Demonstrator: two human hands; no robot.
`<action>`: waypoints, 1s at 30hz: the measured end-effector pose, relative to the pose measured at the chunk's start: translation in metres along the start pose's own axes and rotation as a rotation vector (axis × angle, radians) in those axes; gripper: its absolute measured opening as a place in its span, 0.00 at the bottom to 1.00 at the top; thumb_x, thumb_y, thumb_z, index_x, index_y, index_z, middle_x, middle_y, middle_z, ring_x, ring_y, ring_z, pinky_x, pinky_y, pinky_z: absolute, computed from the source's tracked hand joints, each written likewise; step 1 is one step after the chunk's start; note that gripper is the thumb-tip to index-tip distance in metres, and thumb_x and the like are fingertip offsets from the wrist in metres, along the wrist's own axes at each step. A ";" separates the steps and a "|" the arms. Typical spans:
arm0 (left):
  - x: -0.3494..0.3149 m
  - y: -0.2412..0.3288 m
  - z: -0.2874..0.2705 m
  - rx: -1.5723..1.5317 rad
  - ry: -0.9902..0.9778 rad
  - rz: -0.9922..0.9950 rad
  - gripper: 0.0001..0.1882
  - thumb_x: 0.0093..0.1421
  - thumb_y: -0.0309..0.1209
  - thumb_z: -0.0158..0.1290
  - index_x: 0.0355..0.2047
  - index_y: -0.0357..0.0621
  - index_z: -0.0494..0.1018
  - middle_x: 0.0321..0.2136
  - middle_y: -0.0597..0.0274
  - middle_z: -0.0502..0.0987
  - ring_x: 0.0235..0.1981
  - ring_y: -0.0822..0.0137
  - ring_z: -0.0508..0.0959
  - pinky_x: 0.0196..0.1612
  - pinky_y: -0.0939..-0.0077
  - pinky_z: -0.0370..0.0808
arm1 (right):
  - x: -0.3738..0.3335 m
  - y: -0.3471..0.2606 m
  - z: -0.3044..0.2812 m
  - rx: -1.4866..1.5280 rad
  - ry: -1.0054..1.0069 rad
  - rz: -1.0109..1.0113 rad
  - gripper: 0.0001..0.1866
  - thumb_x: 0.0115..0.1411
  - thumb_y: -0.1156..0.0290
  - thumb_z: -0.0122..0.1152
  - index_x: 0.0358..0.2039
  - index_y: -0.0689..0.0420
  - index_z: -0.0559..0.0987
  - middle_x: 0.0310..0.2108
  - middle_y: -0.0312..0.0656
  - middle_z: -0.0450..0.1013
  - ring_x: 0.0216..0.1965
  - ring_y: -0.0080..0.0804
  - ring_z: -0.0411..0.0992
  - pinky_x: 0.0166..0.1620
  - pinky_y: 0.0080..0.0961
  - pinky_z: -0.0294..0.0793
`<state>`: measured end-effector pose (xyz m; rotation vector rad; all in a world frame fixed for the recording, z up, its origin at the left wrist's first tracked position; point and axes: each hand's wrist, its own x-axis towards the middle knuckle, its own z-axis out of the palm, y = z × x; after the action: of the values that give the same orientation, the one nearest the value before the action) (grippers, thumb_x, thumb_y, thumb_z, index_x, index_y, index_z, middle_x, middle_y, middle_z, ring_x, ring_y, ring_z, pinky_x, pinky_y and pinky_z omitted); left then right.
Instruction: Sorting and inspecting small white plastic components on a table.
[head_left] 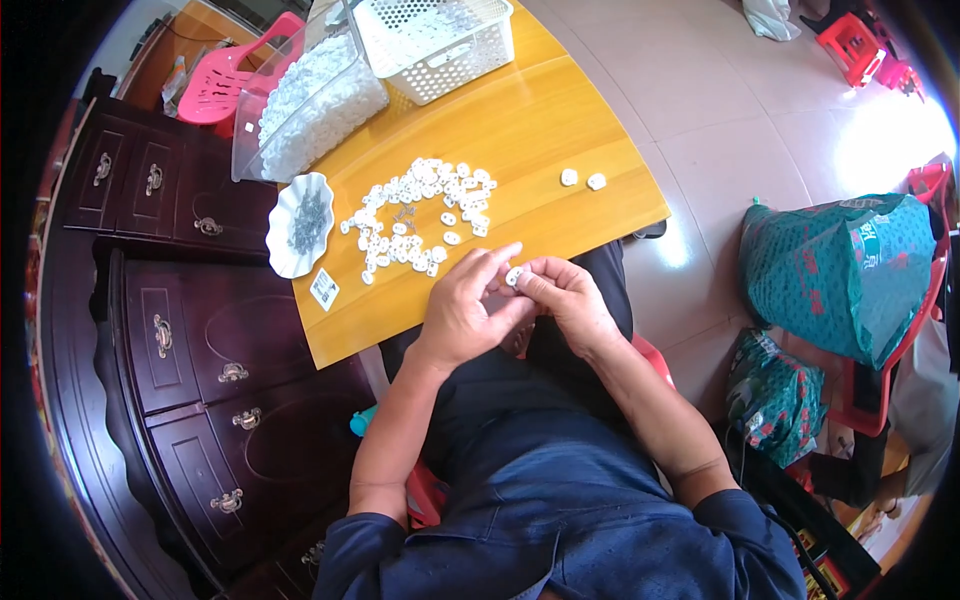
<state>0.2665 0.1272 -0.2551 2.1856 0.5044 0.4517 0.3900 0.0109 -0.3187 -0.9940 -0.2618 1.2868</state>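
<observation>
My right hand (570, 302) pinches a small white plastic piece (514, 276) with dark holes between thumb and fingers, just past the table's near edge. Close against it on the left is my left hand (465, 312), its index finger stretched out and its thumb apart. Whether its hidden fingers touch the piece, I cannot make out. Beyond both hands a loose ring of several like white pieces (425, 178) lies on the table (560, 110). A few small grey metal parts (404, 216), like screws, lie inside it. Two white pieces (597, 181) sit apart at the right.
At the table's left stand a scalloped white dish (283, 240) of grey metal bits and a clear bin (325, 125) of whitish parts. A perforated white basket (440, 78) is at the back. Dark drawers (190, 370) flank the left; teal bags (830, 275) the right.
</observation>
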 end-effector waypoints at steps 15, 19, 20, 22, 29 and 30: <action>0.003 -0.006 0.016 0.357 0.141 0.239 0.17 0.52 0.27 0.67 0.42 0.41 0.80 0.35 0.57 0.81 0.35 0.54 0.82 0.37 0.64 0.80 | -0.001 -0.006 -0.004 0.181 0.069 0.100 0.09 0.69 0.62 0.62 0.39 0.54 0.83 0.32 0.30 0.80 0.31 0.15 0.75 0.39 0.16 0.73; 0.004 -0.005 0.012 0.317 0.121 0.223 0.16 0.52 0.25 0.66 0.42 0.41 0.80 0.35 0.57 0.82 0.35 0.54 0.82 0.38 0.64 0.80 | -0.001 -0.002 -0.004 0.149 0.057 0.059 0.09 0.69 0.63 0.63 0.36 0.54 0.84 0.31 0.31 0.80 0.31 0.15 0.75 0.38 0.16 0.72; 0.004 -0.005 0.012 0.317 0.120 0.224 0.16 0.52 0.25 0.66 0.42 0.41 0.80 0.35 0.57 0.82 0.35 0.54 0.82 0.38 0.64 0.80 | -0.001 -0.002 -0.004 0.149 0.058 0.058 0.09 0.69 0.63 0.63 0.36 0.54 0.84 0.31 0.31 0.80 0.31 0.15 0.75 0.38 0.16 0.72; 0.005 -0.006 0.012 0.335 0.123 0.233 0.15 0.51 0.24 0.65 0.42 0.42 0.80 0.34 0.57 0.82 0.35 0.54 0.82 0.38 0.63 0.80 | 0.000 -0.001 -0.004 0.129 0.067 0.033 0.09 0.68 0.64 0.63 0.35 0.55 0.84 0.29 0.31 0.80 0.30 0.15 0.74 0.37 0.16 0.71; 0.006 -0.006 0.017 0.340 0.138 0.238 0.14 0.52 0.24 0.64 0.41 0.42 0.80 0.34 0.57 0.82 0.35 0.54 0.82 0.37 0.63 0.79 | 0.000 0.001 -0.004 0.119 0.093 0.008 0.10 0.68 0.65 0.63 0.34 0.56 0.85 0.27 0.31 0.79 0.28 0.15 0.72 0.36 0.16 0.70; 0.006 -0.005 0.017 0.342 0.139 0.246 0.14 0.52 0.24 0.64 0.41 0.42 0.80 0.34 0.57 0.82 0.35 0.54 0.82 0.37 0.63 0.79 | 0.000 0.002 -0.004 0.113 0.099 -0.008 0.10 0.68 0.65 0.63 0.34 0.57 0.85 0.27 0.31 0.79 0.28 0.15 0.72 0.36 0.16 0.70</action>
<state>0.2789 0.1223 -0.2686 2.5732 0.4111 0.6964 0.3912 0.0086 -0.3224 -0.9560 -0.1158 1.2276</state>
